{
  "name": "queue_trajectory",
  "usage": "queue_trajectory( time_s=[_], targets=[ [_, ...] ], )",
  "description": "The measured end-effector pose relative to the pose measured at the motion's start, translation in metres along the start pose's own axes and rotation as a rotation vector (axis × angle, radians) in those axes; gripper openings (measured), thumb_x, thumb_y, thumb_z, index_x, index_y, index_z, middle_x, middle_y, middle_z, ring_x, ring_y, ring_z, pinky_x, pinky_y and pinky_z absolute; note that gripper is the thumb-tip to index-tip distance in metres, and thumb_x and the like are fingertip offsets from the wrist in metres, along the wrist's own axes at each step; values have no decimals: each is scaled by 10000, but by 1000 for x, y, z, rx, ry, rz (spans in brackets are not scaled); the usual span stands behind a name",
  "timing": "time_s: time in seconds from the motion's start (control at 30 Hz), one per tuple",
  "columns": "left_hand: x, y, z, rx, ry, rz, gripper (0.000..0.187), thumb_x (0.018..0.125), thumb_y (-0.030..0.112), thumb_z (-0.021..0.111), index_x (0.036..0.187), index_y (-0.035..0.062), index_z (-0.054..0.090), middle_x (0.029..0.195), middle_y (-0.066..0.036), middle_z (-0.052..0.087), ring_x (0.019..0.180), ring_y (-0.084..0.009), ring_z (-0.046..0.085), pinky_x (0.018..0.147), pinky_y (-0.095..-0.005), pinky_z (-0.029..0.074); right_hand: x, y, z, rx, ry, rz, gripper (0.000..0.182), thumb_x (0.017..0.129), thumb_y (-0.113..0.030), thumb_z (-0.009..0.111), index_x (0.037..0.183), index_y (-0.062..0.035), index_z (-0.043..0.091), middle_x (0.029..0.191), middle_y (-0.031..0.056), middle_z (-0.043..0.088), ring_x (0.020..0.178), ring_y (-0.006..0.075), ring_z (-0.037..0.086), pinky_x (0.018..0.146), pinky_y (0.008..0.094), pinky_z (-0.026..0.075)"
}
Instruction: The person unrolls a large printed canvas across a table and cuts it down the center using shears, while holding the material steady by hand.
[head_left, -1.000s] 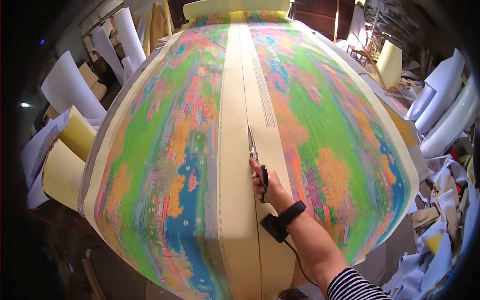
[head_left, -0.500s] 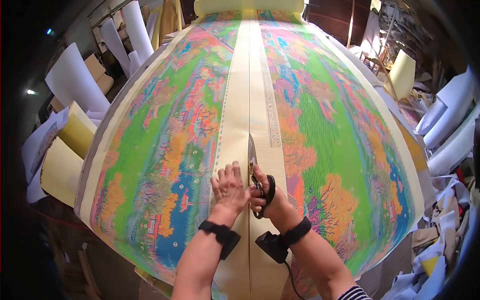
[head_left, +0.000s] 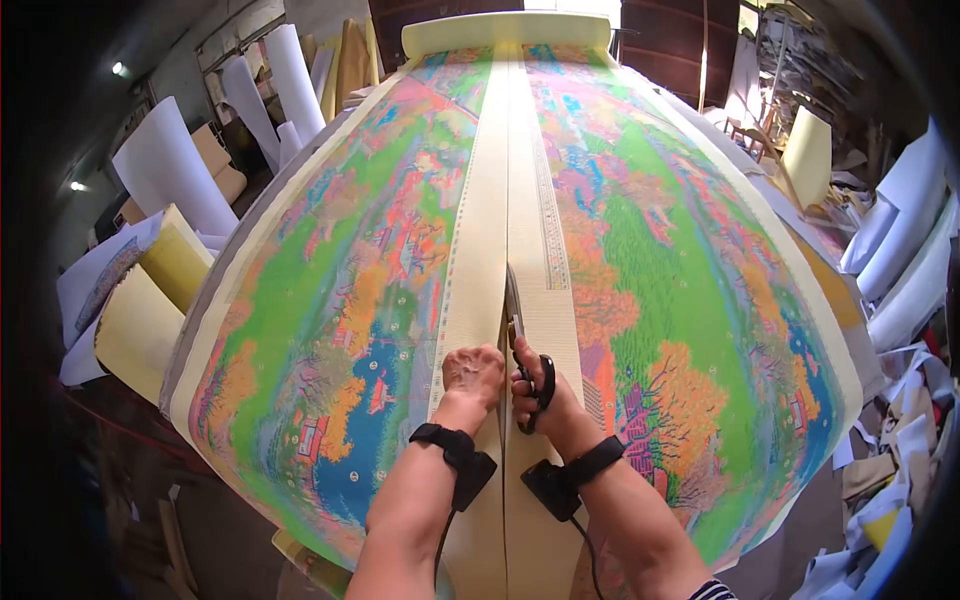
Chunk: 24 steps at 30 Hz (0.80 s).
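Note:
A large printed sheet [head_left: 670, 250] with landscape scenes in green, orange and blue lies spread in front of me. A plain cream strip [head_left: 480, 240] runs down its middle, split by a long straight line. My right hand [head_left: 550, 405] is closed around the black handles of a pair of scissors [head_left: 546, 378]. The blades point away from me along the line, their lower part in a narrow dark gap. My left hand [head_left: 473, 374] rests on the cream strip just left of the cut edge, fingers curled under; what they hold, if anything, is hidden.
A cream roll [head_left: 505, 32] lies across the far end of the sheet. Rolled white sheets [head_left: 170, 165] and yellow ones [head_left: 175, 265] stand on the left. More rolls [head_left: 905, 225] and heaped scraps [head_left: 895, 460] lie on the right. Cables hang from both wristbands.
My left hand has gone from spread flat on the strip to curled in. The scissors stay in my right hand on the line. The whole view has shifted slightly.

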<state>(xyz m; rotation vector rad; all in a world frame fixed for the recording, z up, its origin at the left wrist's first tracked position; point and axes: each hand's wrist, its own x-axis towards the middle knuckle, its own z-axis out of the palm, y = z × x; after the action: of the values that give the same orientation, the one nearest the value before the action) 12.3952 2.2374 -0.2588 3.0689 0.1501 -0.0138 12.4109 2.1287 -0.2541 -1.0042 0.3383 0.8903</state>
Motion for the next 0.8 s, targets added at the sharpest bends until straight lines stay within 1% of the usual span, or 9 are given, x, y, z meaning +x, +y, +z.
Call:
queue_trajectory(
  time_s=[0.07, 0.13, 0.17, 0.27, 0.33, 0.4, 0.47, 0.6, 0.8],
  targets=[
    [5, -1, 2, -27, 40, -67, 122, 668, 158, 485, 671, 55, 551, 634, -140, 557, 627, -258, 565, 559, -339, 447, 7, -4, 0, 9, 3, 8, 429, 662, -514, 525, 591, -107, 408, 407, -40, 340, 278, 75, 273, 275, 210, 224],
    [14, -2, 6, -23, 13, -54, 149, 671, 189, 494, 686, 47, 538, 619, -146, 553, 608, -265, 562, 545, -345, 442, 14, -10, 0, 127, -67, 93, 415, 673, -503, 519, 611, -108, 409, 405, -41, 338, 275, 80, 274, 272, 215, 234],
    [18, -3, 4, -48, 21, -47, 131, 663, 170, 491, 666, 45, 530, 613, -145, 555, 594, -264, 563, 533, -341, 444, 12, -12, 2, 110, -46, 25, 401, 686, -488, 514, 619, -107, 407, 408, -41, 337, 275, 80, 275, 271, 215, 237],
    [23, -5, -3, -128, 43, -39, 118, 659, 163, 493, 630, 49, 507, 598, -137, 552, 565, -261, 559, 503, -337, 439, 5, -20, 6, 66, -5, 9, 393, 699, -474, 507, 618, -102, 407, 412, -38, 336, 271, 79, 273, 270, 217, 234],
    [25, -6, 0, -213, 56, -49, 168, 684, 232, 501, 643, 69, 508, 567, -132, 538, 540, -277, 544, 501, -363, 423, 7, -21, 3, 70, 26, 33, 382, 712, -453, 504, 625, -93, 409, 418, -37, 337, 269, 77, 283, 263, 217, 236],
    [28, -5, 7, -211, 76, -47, 163, 684, 221, 509, 632, 67, 501, 553, -124, 532, 518, -275, 537, 477, -356, 418, 7, -27, 1, -18, 64, 34, 376, 715, -438, 509, 632, -85, 411, 423, -36, 340, 269, 75, 296, 256, 216, 242],
    [29, -5, 6, -232, 21, -40, 147, 658, 204, 524, 618, 68, 488, 573, -110, 538, 517, -261, 538, 467, -348, 421, 6, -32, 2, 8, 74, 48, 355, 723, -397, 522, 636, -72, 411, 425, -38, 341, 269, 71, 302, 249, 207, 240],
    [30, -6, 17, -322, 28, -26, 146, 657, 203, 528, 605, 75, 482, 548, -109, 524, 480, -265, 523, 439, -351, 410, 18, -44, 4, 1, 93, 77, 329, 732, -349, 530, 634, -60, 405, 422, -38, 333, 259, 68, 291, 241, 197, 219],
    [41, -5, 34, -323, 46, -6, 171, 658, 178, 514, 520, 94, 457, 446, -96, 479, 380, -249, 487, 348, -351, 376, 102, -128, 21, 17, 85, 58, 342, 732, -370, 521, 623, -71, 397, 417, -42, 323, 257, 56, 280, 240, 193, 198]
  ],
)
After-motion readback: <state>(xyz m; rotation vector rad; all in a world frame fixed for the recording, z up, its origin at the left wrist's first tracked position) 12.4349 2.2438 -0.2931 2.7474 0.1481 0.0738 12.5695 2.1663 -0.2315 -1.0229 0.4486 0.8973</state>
